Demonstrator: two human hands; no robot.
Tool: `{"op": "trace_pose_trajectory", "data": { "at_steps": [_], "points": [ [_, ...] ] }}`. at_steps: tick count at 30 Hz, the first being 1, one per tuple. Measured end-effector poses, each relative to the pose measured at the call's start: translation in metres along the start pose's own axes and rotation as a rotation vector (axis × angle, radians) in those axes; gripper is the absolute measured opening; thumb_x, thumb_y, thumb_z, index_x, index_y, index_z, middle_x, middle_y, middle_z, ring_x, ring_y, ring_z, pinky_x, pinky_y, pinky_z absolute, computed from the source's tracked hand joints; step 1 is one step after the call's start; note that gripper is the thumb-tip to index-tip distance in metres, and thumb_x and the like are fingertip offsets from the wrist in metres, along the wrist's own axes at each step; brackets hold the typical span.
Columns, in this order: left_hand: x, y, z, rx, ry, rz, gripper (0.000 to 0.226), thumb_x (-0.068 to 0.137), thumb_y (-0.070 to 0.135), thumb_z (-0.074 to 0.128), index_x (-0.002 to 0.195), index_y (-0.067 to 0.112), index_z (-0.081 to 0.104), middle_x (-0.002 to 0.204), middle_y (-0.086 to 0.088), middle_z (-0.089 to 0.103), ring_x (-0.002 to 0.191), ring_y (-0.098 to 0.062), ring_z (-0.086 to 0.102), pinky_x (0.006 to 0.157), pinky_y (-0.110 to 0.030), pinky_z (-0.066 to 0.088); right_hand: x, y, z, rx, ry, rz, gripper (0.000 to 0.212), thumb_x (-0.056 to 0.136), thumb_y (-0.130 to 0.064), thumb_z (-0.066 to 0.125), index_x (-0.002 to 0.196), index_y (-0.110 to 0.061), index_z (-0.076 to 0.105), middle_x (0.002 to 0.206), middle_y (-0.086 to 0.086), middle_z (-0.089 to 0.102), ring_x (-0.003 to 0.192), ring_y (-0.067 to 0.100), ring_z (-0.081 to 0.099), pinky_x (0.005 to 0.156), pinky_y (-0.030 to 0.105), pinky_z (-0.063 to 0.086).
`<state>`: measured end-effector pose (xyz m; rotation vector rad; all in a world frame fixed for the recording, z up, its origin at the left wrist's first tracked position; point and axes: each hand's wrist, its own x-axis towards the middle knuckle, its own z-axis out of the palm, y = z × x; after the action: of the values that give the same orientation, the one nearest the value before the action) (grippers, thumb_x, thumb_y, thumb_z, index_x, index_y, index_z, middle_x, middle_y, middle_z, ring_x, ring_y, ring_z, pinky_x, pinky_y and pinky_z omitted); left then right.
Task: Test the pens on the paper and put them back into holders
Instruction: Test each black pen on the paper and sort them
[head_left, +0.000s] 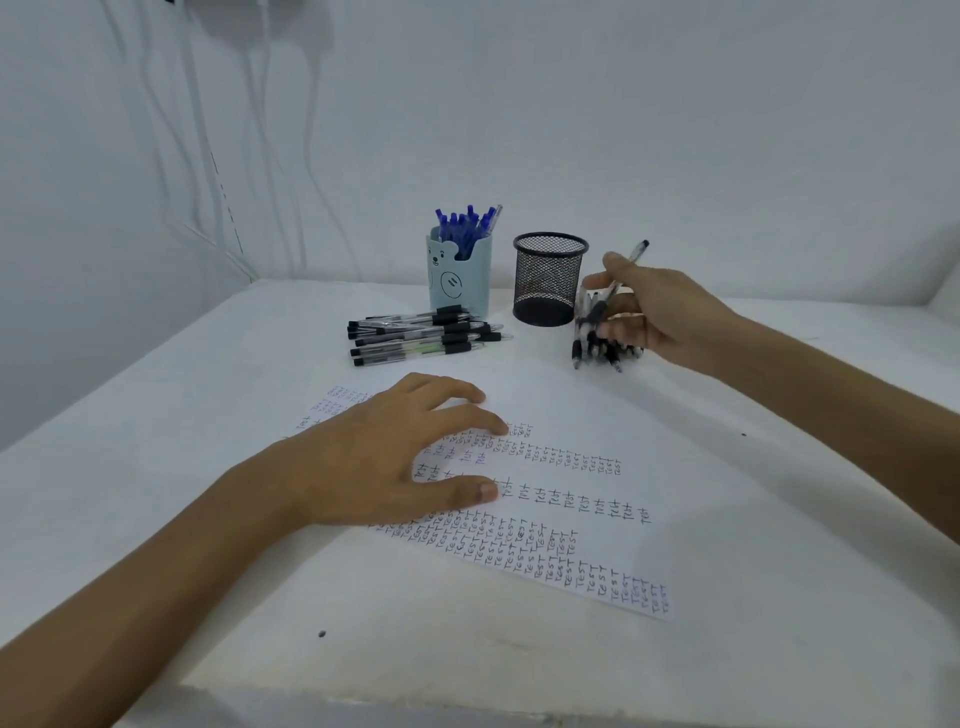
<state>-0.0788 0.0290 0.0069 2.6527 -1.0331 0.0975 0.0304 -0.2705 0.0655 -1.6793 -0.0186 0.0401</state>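
A white surface (779, 545) is seen from the person's own viewpoint. Nearest, at 6 o'clock, its front edge runs across the bottom of the view, with bare room between that edge and the paper.

At the centre the left hand (384, 462) lies flat on the paper (561, 400). Its fingers (467, 415) are straight and spread, pressing the sheet down and gripping nothing. The paper carries many rows of the handwritten word "test", and its far part is blank.

At 2 o'clock the right hand (660, 317) pinches one black pen (631, 257), tip downward, over a loose pile of black pens (597, 351). Just left of it, at 1 o'clock, stands a black mesh holder (548, 280) that looks empty. At 12 o'clock a blue bear holder (460, 283) is full of blue pens (465, 228), and a second heap of black pens (421, 335) lies in front of it.

The blue pens appear finished. The black pens are not yet in a holder, so much work seems left.

The surface's left edge slants away at 9 o'clock. Its right side is open, and a wall closes the far side.
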Motion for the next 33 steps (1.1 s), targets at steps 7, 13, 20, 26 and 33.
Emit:
{"op": "trace_pose_trajectory", "data": {
  "at_steps": [7, 13, 20, 26, 33],
  "points": [
    [0.0, 0.002, -0.002, -0.002, -0.006, -0.006, 0.062, 0.092, 0.084, 0.043, 0.147, 0.055, 0.043, 0.157, 0.025, 0.035, 0.149, 0.005, 0.023, 0.12, -0.034, 0.037, 0.045, 0.0, -0.011, -0.688, 0.217, -0.195, 0.059, 0.095, -0.043, 0.067, 0.133, 0.0, 0.052, 0.074, 0.01, 0.069, 0.064, 0.018, 0.064, 0.078, 0.034, 0.052],
    [0.0, 0.002, -0.002, 0.008, -0.01, -0.009, 0.065, 0.091, 0.085, 0.041, 0.147, 0.054, 0.043, 0.158, 0.025, 0.035, 0.149, 0.004, 0.023, 0.12, -0.033, 0.036, 0.065, 0.004, 0.0, -0.991, 0.249, -0.249, 0.047, 0.097, -0.032, 0.061, 0.12, 0.01, 0.06, 0.106, 0.028, 0.069, 0.102, 0.04, 0.065, 0.082, 0.041, 0.052],
    [0.0, 0.001, -0.001, 0.001, -0.007, -0.005, 0.064, 0.091, 0.086, 0.042, 0.147, 0.055, 0.042, 0.157, 0.026, 0.035, 0.149, 0.005, 0.023, 0.12, -0.036, 0.037, 0.059, 0.003, 0.006, -1.119, 0.34, -0.223, 0.036, 0.101, -0.027, 0.048, 0.119, 0.001, 0.06, 0.115, 0.022, 0.063, 0.105, 0.039, 0.059, 0.076, 0.036, 0.043],
    [0.0, 0.0, -0.001, 0.025, 0.004, -0.021, 0.06, 0.096, 0.08, 0.042, 0.147, 0.05, 0.044, 0.157, 0.026, 0.036, 0.147, 0.006, 0.025, 0.119, -0.032, 0.036, 0.028, 0.001, 0.027, -1.223, 0.364, -0.415, 0.027, 0.096, -0.028, 0.051, 0.109, -0.007, 0.061, 0.102, 0.016, 0.06, 0.085, 0.033, 0.049, 0.073, 0.035, 0.043],
    [0.0, -0.002, -0.003, 0.073, 0.061, -0.079, 0.064, 0.098, 0.077, 0.027, 0.144, 0.04, 0.051, 0.146, 0.025, 0.045, 0.138, 0.003, 0.037, 0.113, -0.029, 0.04, 0.012, 0.013, 0.072, -1.146, -0.056, -0.839, 0.013, 0.094, -0.022, 0.062, 0.101, -0.014, 0.07, 0.084, -0.004, 0.065, 0.079, 0.018, 0.061, 0.074, 0.035, 0.053]
  ]
}}
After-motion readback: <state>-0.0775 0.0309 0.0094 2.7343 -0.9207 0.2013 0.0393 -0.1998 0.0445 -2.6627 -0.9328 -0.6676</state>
